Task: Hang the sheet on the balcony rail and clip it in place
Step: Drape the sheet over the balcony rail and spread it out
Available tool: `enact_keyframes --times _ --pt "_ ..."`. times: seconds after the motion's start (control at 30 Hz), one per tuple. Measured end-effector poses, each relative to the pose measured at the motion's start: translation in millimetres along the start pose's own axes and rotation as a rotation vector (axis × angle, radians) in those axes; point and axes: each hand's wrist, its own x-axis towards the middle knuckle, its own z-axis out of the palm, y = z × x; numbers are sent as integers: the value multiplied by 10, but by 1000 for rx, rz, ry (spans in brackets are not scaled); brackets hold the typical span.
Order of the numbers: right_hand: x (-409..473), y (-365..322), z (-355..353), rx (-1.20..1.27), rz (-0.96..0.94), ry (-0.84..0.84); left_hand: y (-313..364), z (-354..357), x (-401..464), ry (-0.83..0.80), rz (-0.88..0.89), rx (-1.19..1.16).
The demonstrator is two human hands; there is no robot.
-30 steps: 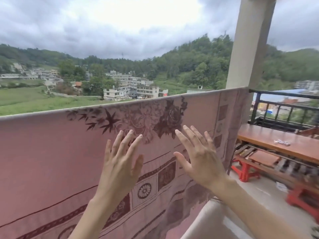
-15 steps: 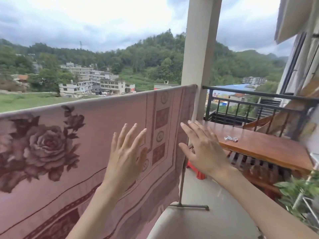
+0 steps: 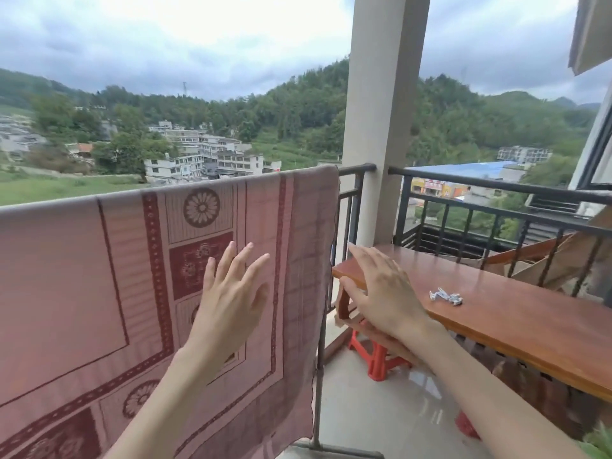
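The left hand is raised with fingers straight and spread, holding nothing, in front of the pink patterned sheet; whether it touches the cloth cannot be told. The right hand, also flat and empty, hovers just past the sheet's right hem, above the near end of a wooden bench. Beyond its fingertips lie pale clips on the bench top. The sheet drapes over the balcony rail, bare only beside the pillar. Below the right wrist stands a red stool on open tiled floor.
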Motion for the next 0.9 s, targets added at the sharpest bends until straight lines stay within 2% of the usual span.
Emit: enact_keyframes --times 0.3,0.47,0.6,0.73,0.9 --pt "1300 572 322 268 -47 -35 -44 663 1113 46 13 157" --pt "2157 1002 551 639 84 -11 -119 1180 1929 134 23 308" --pt "2866 1241 781 790 61 -48 -190 1506 2530 270 -47 381" --pt "3568 1274 956 910 48 -156 -335 1734 2977 283 -154 502" --pt "3981 1110 1312 1076 -21 -155 -597 1808 3067 422 -222 612"
